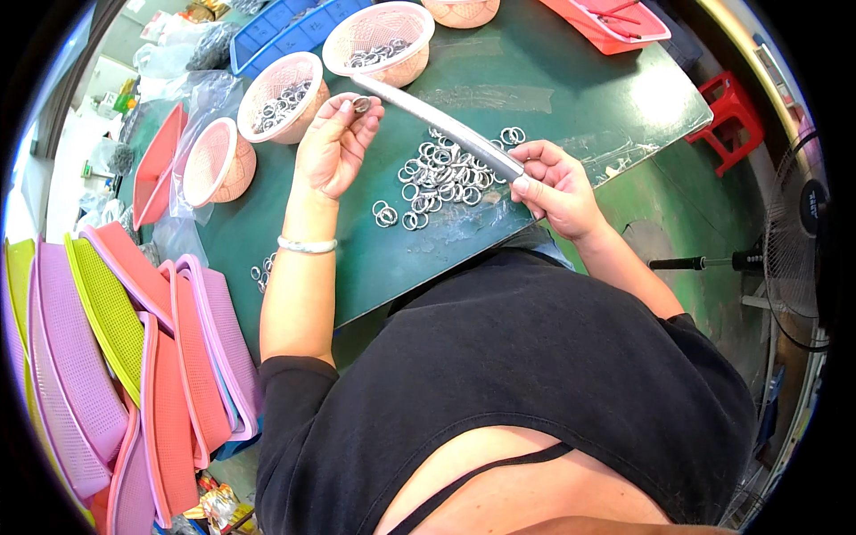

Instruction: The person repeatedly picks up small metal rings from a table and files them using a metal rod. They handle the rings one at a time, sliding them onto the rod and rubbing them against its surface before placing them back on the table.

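Observation:
My left hand (340, 141) pinches a metal ring (361, 104) between thumb and fingertips, close to the pink baskets. In my right hand (555, 187) is the thick end of a ring mandrel (437, 125), a long tapered silver rod. Its thin tip points up and left, towards the ring but apart from it. Under the rod a loose pile of silver rings (441, 178) lies on the green table (374, 259). A few more rings (264, 272) lie beside my left forearm, partly hidden by it.
Pink baskets (379, 22) with rings inside stand along the far left, beside a blue bin (290, 31). A red tray (611, 27) sits at the far right corner. Stacked plastic baskets (192, 357) fill the left side. A red stool (727, 120) and a fan (796, 241) stand right.

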Action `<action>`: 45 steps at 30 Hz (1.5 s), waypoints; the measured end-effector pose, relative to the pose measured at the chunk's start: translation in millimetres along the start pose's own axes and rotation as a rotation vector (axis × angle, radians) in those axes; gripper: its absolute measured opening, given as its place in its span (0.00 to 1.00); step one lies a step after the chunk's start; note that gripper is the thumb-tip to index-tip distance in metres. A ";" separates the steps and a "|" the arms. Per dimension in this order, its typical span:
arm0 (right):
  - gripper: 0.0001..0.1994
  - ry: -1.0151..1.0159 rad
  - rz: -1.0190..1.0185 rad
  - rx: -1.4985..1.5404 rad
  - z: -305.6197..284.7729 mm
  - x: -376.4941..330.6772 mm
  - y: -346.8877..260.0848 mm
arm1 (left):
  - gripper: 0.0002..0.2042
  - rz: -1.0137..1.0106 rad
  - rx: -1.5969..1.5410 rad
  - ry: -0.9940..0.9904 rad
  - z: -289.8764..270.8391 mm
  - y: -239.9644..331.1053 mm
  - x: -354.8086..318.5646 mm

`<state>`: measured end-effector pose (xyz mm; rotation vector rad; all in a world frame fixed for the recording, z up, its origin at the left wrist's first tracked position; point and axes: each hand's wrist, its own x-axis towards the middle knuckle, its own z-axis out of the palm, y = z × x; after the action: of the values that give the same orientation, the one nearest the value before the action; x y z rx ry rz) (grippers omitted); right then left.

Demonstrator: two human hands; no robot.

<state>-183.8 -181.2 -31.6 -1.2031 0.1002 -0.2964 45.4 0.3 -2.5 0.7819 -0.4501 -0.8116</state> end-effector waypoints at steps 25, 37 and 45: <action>0.15 -0.065 0.085 -0.220 9.8 0.9 -5.6 | 0.18 0.126 0.079 0.092 -3.8 8.1 -9.8; 0.14 -0.068 0.066 -0.218 10.1 -0.8 -6.3 | 0.26 0.136 0.215 0.008 9.9 -4.1 -13.8; 0.15 -0.059 0.015 -0.140 7.6 -3.6 -4.0 | 0.14 -0.050 0.195 -0.040 15.8 -14.9 -19.8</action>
<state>-186.2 -174.7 -25.5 -1.3480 0.0794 -0.2434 16.2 2.3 -5.1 0.9621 -0.5531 -0.8394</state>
